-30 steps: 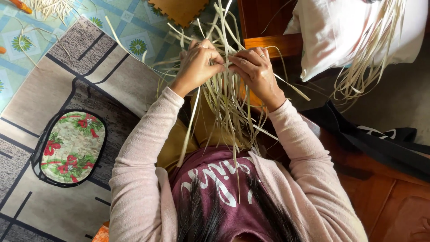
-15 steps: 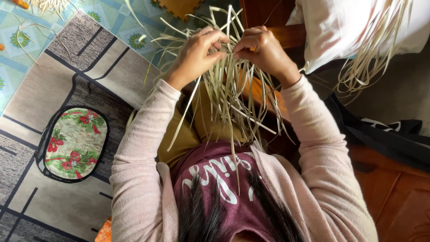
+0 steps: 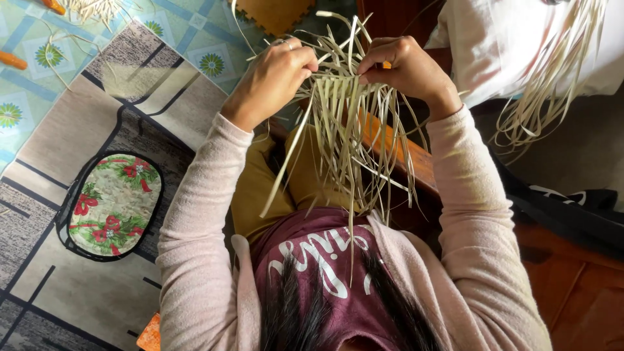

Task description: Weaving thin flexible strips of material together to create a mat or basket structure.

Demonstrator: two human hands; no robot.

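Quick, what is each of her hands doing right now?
Left hand: closed, pinching the pale straw strips at the woven edge.
Right hand: closed, gripping the same strips from the other side.

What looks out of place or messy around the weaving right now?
Nothing looks damaged. The left hand and right hand hold the pale strips, whose loose ends hang unevenly toward the lap. A few stray strips lie scattered on the patterned floor mat at upper left, apart from the bundle.
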